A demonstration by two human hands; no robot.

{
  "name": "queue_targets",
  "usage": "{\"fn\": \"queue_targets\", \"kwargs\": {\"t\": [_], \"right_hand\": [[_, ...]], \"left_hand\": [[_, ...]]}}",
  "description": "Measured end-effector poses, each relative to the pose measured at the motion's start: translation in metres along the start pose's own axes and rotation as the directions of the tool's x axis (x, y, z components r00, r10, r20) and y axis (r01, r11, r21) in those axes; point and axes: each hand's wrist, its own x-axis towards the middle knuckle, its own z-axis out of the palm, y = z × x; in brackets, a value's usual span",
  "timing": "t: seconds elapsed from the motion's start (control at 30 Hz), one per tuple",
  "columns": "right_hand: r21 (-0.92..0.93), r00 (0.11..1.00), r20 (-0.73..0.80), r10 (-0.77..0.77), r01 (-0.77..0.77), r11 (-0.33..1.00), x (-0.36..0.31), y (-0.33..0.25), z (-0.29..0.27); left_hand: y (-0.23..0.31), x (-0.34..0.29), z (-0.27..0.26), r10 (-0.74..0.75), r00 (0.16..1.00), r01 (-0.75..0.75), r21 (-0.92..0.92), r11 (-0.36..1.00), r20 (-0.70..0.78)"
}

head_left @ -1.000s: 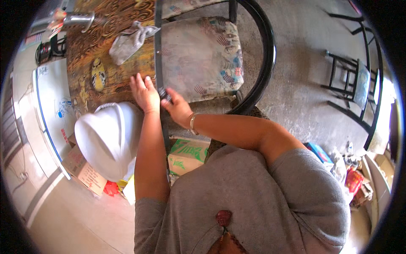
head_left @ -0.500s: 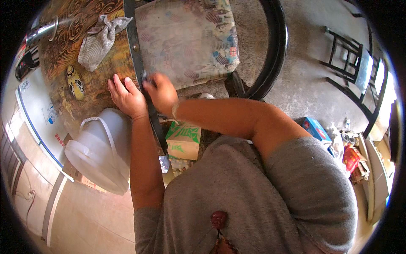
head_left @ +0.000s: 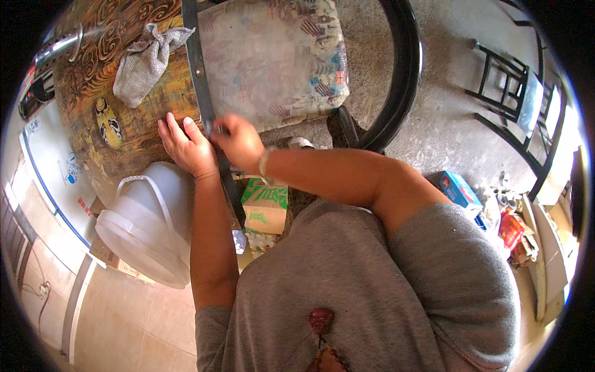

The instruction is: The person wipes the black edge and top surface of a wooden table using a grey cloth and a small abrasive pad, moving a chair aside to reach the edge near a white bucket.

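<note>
A dark metal bar (head_left: 199,80) — the near rail of a chair frame, it seems — runs its long axis from the top of the view down toward the person, passing between a carved wooden desk (head_left: 124,133) on the left and a patterned seat cushion (head_left: 273,59) on the right. Both hands meet on its lower stretch. The left hand (head_left: 186,149) lies flat, fingers spread and pointing up along the desk edge, its side against the bar. The right hand (head_left: 238,142) is curled against the bar from the cushion side; it is blurred, so whether the fingers close around the bar or around some small thing cannot be told.

Below the hands, a green and white carton (head_left: 265,211) stands on the floor with its top shut — its contents are hidden. To the left sits a white plastic bucket (head_left: 145,226) with a lid and a bail handle, likewise closed. On the desk lie a grey cloth pouch (head_left: 142,65), tied at the neck, and a painted mask figure (head_left: 108,124). A blue box (head_left: 460,189) rests on the floor at the right, near black metal chairs (head_left: 508,93).
</note>
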Motion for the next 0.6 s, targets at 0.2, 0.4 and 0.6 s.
{"fn": "queue_targets", "kwargs": {"t": [0.2, 0.4, 0.6], "right_hand": [[0.01, 0.999, -0.043, -0.025, 0.025, 1.0, 0.029, -0.013, -0.005], [0.093, 0.995, -0.058, 0.084, -0.079, 0.993, 0.029, -0.012, -0.001], [-0.052, 0.988, 0.062, -0.141, 0.144, 0.988, 0.001, 0.002, -0.006]], "left_hand": [[0.005, 0.007, -0.001, 0.001, 1.0, 0.0, -0.06, 0.998, 0.012], [0.002, 0.0, -0.007, -0.055, 0.998, 0.059, -0.213, 0.975, 0.024], [0.002, 0.0, -0.009, 0.016, 0.999, -0.035, -0.39, 0.92, -0.052]]}}
